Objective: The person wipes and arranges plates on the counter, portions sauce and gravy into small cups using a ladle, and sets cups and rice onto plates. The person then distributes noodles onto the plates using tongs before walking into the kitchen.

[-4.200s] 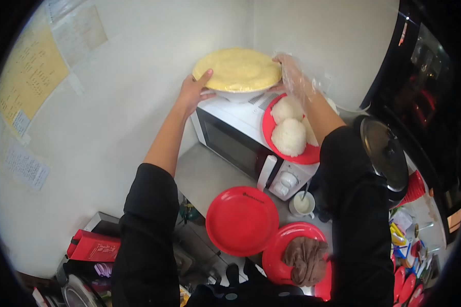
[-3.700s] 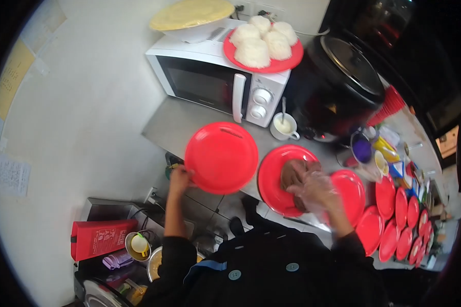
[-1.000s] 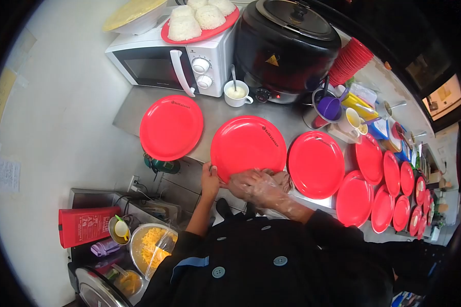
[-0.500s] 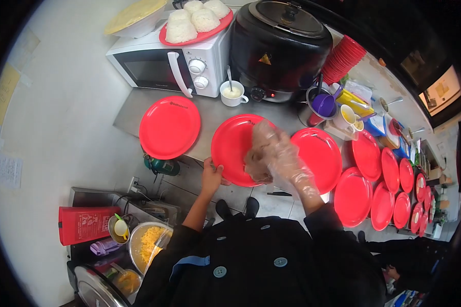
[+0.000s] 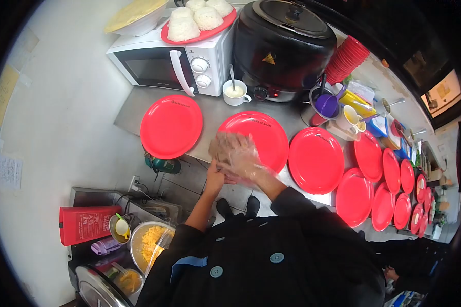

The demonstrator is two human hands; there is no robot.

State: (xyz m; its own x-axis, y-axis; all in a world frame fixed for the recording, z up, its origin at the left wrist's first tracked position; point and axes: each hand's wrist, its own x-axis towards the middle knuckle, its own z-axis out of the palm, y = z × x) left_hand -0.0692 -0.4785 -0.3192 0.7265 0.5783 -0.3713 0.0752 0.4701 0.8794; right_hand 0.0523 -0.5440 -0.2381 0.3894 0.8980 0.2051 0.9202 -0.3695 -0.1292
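A red plate (image 5: pixel 269 138) on the steel counter is in front of me. At its lower-left rim my left hand (image 5: pixel 215 176) grips the plate, with the thumb up and some fingers underneath, partly hidden. My right hand (image 5: pixel 241 158), in a clear plastic glove, presses a crumpled brownish cloth (image 5: pixel 221 145) against the plate's left side, right beside the left thumb. Motion blurs this hand and the cloth a little. To the left lies another red plate (image 5: pixel 171 127); a third red plate (image 5: pixel 316 161) lies to the right.
Behind stand a white microwave (image 5: pixel 159 69) with rice mounds on a red plate, a white cup (image 5: pixel 235 94) with a spoon, and a black soup warmer (image 5: pixel 281 56). Several red plates (image 5: pixel 360 197) line the counter to the right. A bowl of shredded yellow food (image 5: pixel 151 243) sits lower left.
My right hand has swept the cloth leftward across the plate, from its right half to its left rim. The left hand stays at the lower-left rim, and the plate has shifted slightly right.
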